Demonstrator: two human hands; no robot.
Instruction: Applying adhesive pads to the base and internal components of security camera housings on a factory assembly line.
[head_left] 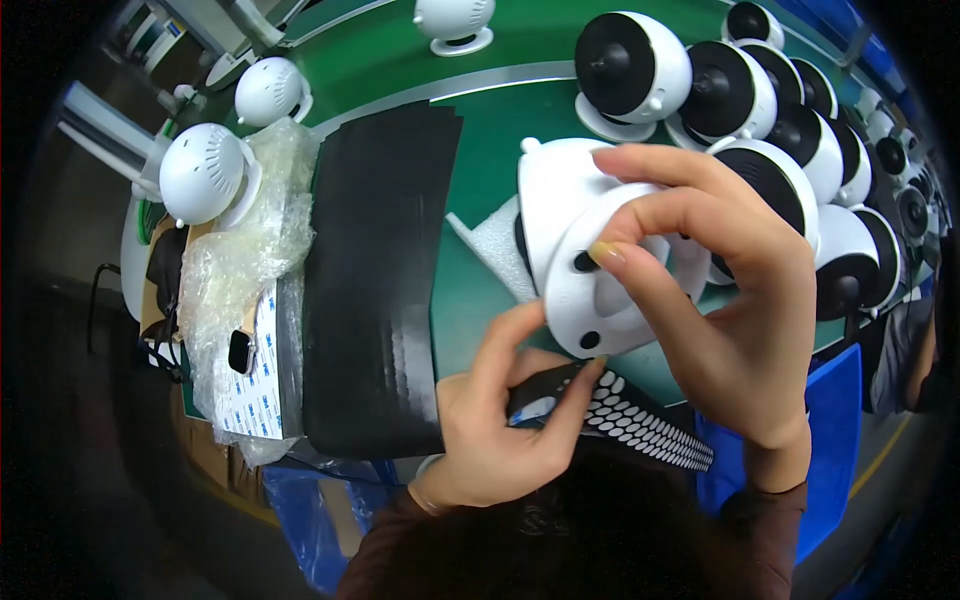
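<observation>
A white ball-shaped device (558,170) lies tipped on the green table in front of me, its ring-shaped base (567,312) facing up. Round black pads (591,340) sit on the base. My right hand (735,250) arches over it; thumb and index fingertip come together at another round black pad (582,262), partly covered by the thumb. My left hand (515,420) pinches a black strip with rows of white dots (640,425) just below the base, its index fingertip at the base's edge. A piece of white foam (497,240) lies beside the device.
Several white devices with black fronts (615,65) crowd the right side. Black sheets (375,270) are stacked to my left, with bubble wrap (245,270) and a watch (241,350) beyond. More devices (203,172) stand at the far left. A blue bin (832,440) is at lower right.
</observation>
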